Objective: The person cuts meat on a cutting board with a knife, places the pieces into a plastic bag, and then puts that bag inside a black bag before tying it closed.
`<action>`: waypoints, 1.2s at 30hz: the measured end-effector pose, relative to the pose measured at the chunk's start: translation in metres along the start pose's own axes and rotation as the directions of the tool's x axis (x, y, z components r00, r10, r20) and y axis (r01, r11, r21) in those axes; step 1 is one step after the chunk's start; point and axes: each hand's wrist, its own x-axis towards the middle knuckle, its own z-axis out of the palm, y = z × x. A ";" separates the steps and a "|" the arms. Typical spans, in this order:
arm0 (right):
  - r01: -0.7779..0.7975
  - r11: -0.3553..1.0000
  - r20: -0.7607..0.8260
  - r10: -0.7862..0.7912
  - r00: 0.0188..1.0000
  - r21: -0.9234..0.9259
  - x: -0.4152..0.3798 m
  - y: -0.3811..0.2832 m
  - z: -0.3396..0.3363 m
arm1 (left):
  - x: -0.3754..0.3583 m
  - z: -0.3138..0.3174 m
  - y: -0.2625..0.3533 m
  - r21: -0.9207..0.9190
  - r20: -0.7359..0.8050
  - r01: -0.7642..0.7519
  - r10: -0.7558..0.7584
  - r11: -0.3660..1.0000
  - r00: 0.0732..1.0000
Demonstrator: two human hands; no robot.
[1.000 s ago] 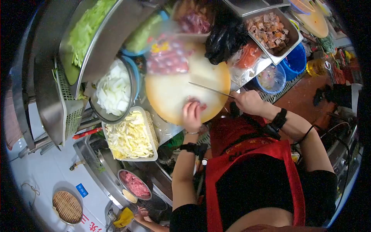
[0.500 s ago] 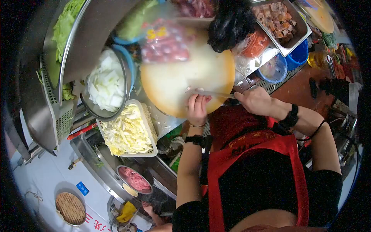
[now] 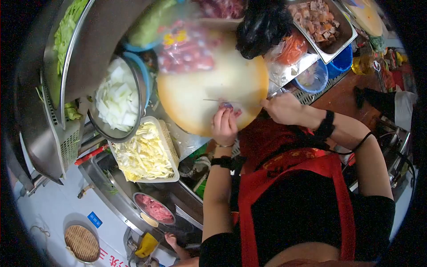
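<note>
On the round cutting board, my left hand presses its bent fingertips on a small piece of dark pinkish meat. My right hand is closed round the handle of a knife at the board's right edge. Seen nearly edge-on, the thin blade lies across the board just beyond my left fingertips, close to the meat. A clear bag of reddish meat pieces with yellow print rests at the board's far left, blurred.
Left of the board stand a bowl of white vegetable pieces and a basket of shredded cabbage. A black plastic bag and a metal tray of cubed meat are at the far right. Another person's hand shows at bottom left.
The knife has shifted slightly left and away from me, with my right hand moving a little left. More of the meat shows beside my left fingers, which stay nearly in place.
</note>
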 end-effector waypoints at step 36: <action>0.162 0.987 -0.072 -0.161 0.984 0.000 0.041 -0.015 0.003 | -0.003 -0.003 0.000 0.070 0.049 0.009 -0.013 0.998 0.999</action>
